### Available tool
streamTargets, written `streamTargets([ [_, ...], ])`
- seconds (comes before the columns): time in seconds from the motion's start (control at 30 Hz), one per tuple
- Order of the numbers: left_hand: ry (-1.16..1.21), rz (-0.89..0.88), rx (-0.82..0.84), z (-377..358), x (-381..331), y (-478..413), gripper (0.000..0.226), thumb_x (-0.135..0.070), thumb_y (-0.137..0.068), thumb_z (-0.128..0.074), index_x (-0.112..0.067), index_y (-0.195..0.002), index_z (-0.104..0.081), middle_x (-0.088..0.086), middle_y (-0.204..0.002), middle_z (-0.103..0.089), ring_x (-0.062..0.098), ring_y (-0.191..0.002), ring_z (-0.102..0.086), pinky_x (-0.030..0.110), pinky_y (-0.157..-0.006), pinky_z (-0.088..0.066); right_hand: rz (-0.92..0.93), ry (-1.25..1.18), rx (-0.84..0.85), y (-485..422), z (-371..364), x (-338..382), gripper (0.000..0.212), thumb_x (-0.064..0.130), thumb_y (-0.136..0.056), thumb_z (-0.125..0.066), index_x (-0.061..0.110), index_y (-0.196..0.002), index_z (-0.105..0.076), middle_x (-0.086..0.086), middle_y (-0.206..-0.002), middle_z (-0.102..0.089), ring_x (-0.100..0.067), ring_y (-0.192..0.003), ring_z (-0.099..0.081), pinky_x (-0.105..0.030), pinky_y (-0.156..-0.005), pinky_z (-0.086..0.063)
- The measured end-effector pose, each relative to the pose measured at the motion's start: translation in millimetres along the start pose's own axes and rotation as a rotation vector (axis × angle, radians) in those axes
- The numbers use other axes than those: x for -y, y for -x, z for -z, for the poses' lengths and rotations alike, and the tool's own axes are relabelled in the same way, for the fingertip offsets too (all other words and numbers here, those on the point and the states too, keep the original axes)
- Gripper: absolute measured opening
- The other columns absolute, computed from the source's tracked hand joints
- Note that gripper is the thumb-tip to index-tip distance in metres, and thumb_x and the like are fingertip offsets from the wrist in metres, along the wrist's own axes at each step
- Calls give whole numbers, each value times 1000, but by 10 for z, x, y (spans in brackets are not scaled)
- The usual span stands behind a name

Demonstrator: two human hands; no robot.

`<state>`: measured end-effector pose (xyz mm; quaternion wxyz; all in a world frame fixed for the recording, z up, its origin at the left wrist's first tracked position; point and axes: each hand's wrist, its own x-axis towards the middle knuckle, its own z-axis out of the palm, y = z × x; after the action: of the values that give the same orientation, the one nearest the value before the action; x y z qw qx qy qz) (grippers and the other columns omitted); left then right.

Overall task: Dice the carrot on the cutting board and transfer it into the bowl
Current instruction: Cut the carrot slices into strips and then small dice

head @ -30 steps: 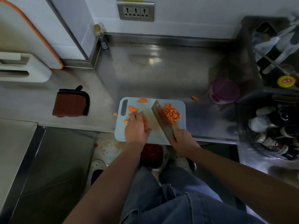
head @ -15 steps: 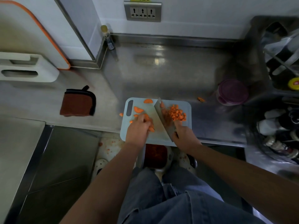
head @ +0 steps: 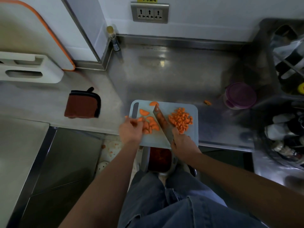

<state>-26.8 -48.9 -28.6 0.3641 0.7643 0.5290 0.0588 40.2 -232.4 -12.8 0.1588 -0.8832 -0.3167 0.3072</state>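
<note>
My right grip (head: 182,143) is clenched round the handle of the knife (head: 162,122), its blade lying between the diced pile (head: 181,120) and the half-moon slices (head: 150,125). My left grip (head: 131,131) is on those slices, too blurred to tell whether it pinches them. I'd bunch them tight, knuckles forward, tips tucked. The cutting board (head: 195,111) overhangs the front edge of the tabletop (head: 172,76), so press lightly there; open room lies behind the board

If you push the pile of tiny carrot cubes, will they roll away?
Probably they slide more than roll: the carrot cubes look blocky. Some would likely scatter, since they lie loose; one piece already sits off the cutting board.
</note>
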Motion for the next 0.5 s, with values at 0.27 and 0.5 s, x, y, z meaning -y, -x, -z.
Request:
streamTargets([
  [0.27,74,76,109,14,177,-59,38,-43,-92,-60,-6,-90,-69,14,-94,-71,30,-90,-65,37,-81,-49,-13,-9,-37,-84,-101,252,40,11,-92,-44,12,-130,-32,-10,-86,-54,-31,-80,-57,-40,-66,-46],
  [0.5,126,98,168,24,136,-144,36,-41,-95,-56,-13,-72,-62,0,-70,-63,17,-70,-59,29,-65,-41,-45,-15,-205,-370,170,243,26,8,-93,-42,9,-119,-37,-4,-72,-50,-28,-69,-57,-37,-58,-43],
])
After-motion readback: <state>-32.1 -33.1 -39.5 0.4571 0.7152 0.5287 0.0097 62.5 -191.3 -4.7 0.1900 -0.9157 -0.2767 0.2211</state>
